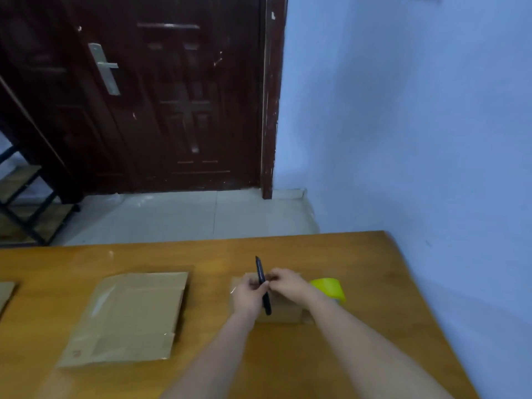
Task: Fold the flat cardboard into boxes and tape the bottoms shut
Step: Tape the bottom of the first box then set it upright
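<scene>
A small folded cardboard box (pixel 283 311) stands on the wooden table (pixel 359 269), mostly hidden behind my hands. My left hand (pixel 247 296) grips a slim black tool, a pen or cutter (pixel 262 283), that points away from me. Just right of it, my right hand (pixel 288 283) has its fingers curled at the tool's middle; a strip of clear tape seems to lie there, but blur hides it. A yellow tape roll (pixel 329 289) lies behind my right wrist. A flat cardboard sheet (pixel 129 318) lies to the left.
Another piece of flat cardboard (pixel 5 293) shows at the left edge. The table's far edge faces a tiled floor (pixel 187 217), a dark door (pixel 161 96) and a black metal shelf (pixel 26 203). A blue wall (pixel 417 139) runs along the table's right side.
</scene>
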Motion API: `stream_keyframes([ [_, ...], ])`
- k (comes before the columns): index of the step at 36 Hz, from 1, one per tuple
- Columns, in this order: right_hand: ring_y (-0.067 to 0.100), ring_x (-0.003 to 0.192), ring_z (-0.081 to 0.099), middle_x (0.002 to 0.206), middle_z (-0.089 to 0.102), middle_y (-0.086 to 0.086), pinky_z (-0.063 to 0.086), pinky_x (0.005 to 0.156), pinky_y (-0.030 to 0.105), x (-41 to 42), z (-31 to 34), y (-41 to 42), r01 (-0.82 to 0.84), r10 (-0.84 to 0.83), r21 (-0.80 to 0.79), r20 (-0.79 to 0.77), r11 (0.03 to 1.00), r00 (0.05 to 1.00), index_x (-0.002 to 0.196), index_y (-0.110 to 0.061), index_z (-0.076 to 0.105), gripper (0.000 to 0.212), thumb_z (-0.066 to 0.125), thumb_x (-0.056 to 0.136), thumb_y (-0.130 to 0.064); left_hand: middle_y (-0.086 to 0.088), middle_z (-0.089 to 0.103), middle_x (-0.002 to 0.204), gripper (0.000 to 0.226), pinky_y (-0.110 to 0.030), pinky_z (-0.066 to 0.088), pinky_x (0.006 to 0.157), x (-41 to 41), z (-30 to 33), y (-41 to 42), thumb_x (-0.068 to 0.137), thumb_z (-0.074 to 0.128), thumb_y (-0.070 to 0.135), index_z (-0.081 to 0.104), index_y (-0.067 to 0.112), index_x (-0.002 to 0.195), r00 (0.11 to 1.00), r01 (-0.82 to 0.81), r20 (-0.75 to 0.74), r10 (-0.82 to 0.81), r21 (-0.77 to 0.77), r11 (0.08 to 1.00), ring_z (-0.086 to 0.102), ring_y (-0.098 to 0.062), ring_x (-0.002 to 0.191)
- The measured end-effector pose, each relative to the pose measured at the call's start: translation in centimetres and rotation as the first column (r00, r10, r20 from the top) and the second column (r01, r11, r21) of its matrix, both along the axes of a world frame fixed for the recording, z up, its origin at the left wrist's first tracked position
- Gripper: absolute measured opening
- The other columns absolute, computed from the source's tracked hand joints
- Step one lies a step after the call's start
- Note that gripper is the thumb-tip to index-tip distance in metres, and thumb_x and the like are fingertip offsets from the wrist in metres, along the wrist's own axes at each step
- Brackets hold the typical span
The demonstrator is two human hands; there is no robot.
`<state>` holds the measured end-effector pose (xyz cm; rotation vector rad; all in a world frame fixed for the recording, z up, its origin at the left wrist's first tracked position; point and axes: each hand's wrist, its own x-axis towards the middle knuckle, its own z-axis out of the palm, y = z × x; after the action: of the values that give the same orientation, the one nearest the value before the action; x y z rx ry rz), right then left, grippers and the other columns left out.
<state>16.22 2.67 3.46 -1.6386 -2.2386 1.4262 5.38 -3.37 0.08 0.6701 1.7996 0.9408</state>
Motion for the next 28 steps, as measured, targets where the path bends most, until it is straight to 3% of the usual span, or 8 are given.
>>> stream_keyframes([
  [3,0.026,0.107,0.060,0.110,0.066,0.010,0.047,0.090,0.032,0.1,-0.3,-0.4,0.022,-0.022,-0.020,-0.029,1.000,0.999,0.107,-0.005,0.067,0.023,0.055,0.089,-0.016,-0.013,0.069,0.092,0.017,-0.050,0.055,0.081,0.3,1.4,0.3,0.082,0.073,0.019,0.059,0.010,0.087,0.994,-0.089,0.063,0.094,-0.083,0.993,0.065,-0.031,0.088],
  [6,0.026,0.092,0.059,0.099,0.058,0.015,0.048,0.087,0.040,0.1,-0.2,-0.8,-0.030,0.030,0.005,-0.018,1.000,0.999,0.097,0.008,0.065,0.022,0.058,0.086,-0.010,-0.014,0.066,0.090,0.029,-0.045,0.056,0.080,0.6,2.6,0.7,0.080,0.074,0.010,0.060,0.003,0.105,0.971,-0.152,0.164,0.172,-0.124,0.980,0.063,-0.032,0.089],
  [10,0.028,0.099,0.057,0.103,0.051,0.008,0.045,0.082,0.034,0.0,-0.8,-0.7,-0.014,0.015,0.037,-0.039,0.999,0.999,0.098,0.001,0.065,0.018,0.061,0.090,-0.015,-0.013,0.065,0.083,0.013,-0.041,0.056,0.071,0.6,3.0,0.9,0.082,0.071,0.005,0.060,0.004,0.088,0.959,-0.167,0.209,0.189,-0.117,0.979,0.062,-0.030,0.083],
  [14,0.024,0.088,0.056,0.085,0.055,0.006,0.039,0.072,0.028,-0.2,-0.6,-0.9,0.055,-0.055,-0.008,-0.042,0.998,0.998,0.070,-0.018,0.049,0.023,0.056,0.090,-0.009,-0.012,0.065,0.083,0.024,-0.041,0.057,0.075,0.6,2.8,1.1,0.086,0.068,0.027,0.058,0.006,0.081,0.974,-0.150,0.154,0.169,-0.128,0.980,0.062,-0.029,0.081],
  [19,0.027,0.073,0.064,0.091,0.068,0.014,0.048,0.069,0.033,0.4,-0.2,-0.7,0.321,-0.315,0.036,-0.117,0.946,0.942,0.072,-0.022,0.043,0.024,0.051,0.091,-0.012,-0.015,0.068,0.101,0.036,-0.040,0.051,0.089,0.7,2.0,1.6,0.095,0.041,0.033,0.066,0.007,0.092,0.991,-0.015,-0.136,-0.005,-0.144,0.990,0.063,-0.033,0.096],
  [21,0.019,0.059,0.055,0.079,0.061,0.008,0.043,0.061,0.030,1.2,0.1,-0.5,0.416,-0.407,0.009,-0.188,0.909,0.894,0.075,-0.020,0.040,0.024,0.047,0.096,-0.011,-0.019,0.065,0.107,0.033,-0.034,0.047,0.082,1.3,2.4,1.2,0.094,0.036,0.025,0.062,0.005,0.096,0.927,0.133,-0.332,-0.173,-0.137,0.981,0.059,-0.036,0.098],
  [24,0.020,0.080,0.048,0.088,0.052,0.007,0.029,0.065,0.027,3.1,0.7,-0.1,0.497,-0.477,0.050,-0.214,0.866,0.852,0.093,-0.013,0.041,0.009,0.043,0.100,-0.018,-0.016,0.065,0.111,0.032,-0.034,0.046,0.082,2.2,2.8,0.6,0.094,0.037,0.023,0.060,0.012,0.113,0.756,0.363,-0.517,-0.402,-0.179,0.914,0.059,-0.034,0.102],
  [28,0.024,0.075,0.048,0.072,0.049,0.000,0.031,0.062,0.031,5.8,0.7,-0.3,0.549,-0.536,0.147,-0.124,0.823,0.835,0.091,-0.011,0.043,0.025,0.043,0.100,-0.033,-0.010,0.053,0.129,0.042,-0.037,0.044,0.095,3.4,2.9,0.1,0.095,0.036,0.030,0.044,0.027,0.135,0.429,0.572,-0.637,-0.641,-0.357,0.738,0.050,-0.033,0.117],
])
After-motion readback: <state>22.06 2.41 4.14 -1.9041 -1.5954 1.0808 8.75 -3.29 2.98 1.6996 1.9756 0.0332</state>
